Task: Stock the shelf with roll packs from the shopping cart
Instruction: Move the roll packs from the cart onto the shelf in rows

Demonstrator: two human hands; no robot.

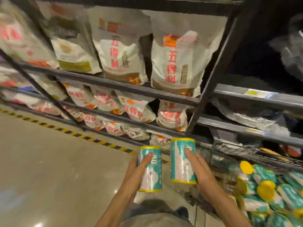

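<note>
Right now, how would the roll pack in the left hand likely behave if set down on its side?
The roll pack is a cylinder, so it would probably roll. One left hand holds it easily, suggesting lightness. Its glossy wrap may be slippery.

Dark shelf (pixel 124 86) bearing white bags (pixel 177 63)

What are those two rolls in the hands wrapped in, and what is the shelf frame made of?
The left roll pack and right roll pack look wrapped in glossy printed plastic film, since it catches light. The shelf frame seems dark painted metal, judging by its thin straight bars.
</note>
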